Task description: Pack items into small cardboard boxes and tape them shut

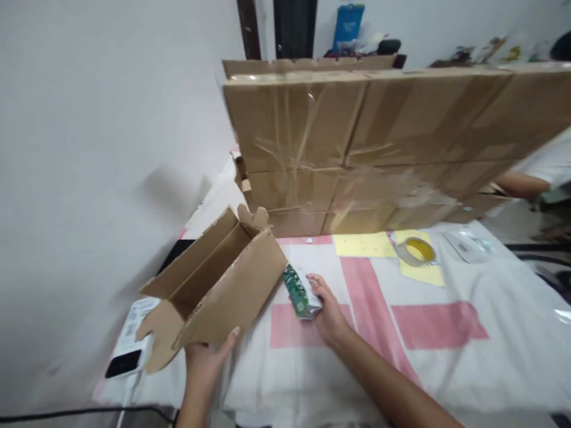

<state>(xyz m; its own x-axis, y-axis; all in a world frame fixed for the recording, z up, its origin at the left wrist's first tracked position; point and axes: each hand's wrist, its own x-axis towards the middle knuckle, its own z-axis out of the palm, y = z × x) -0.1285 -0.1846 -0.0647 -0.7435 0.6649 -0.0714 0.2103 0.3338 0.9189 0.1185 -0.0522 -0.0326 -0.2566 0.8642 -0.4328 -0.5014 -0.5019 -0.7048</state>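
Note:
My left hand (206, 359) grips the near bottom edge of a small open cardboard box (223, 279), which lies tilted on the table with its flaps spread and its opening facing left and up. My right hand (329, 309) holds a green and white packaged item (300, 292) just right of the box's closed end. The packet touches or nearly touches the box wall.
A tall wall of taped cardboard cartons (370, 142) stands across the back of the table. A roll of tape (416, 250) lies on yellow paper (363, 244). A dark phone (122, 364) sits at the left edge. Another person's arm (520, 184) shows at far right.

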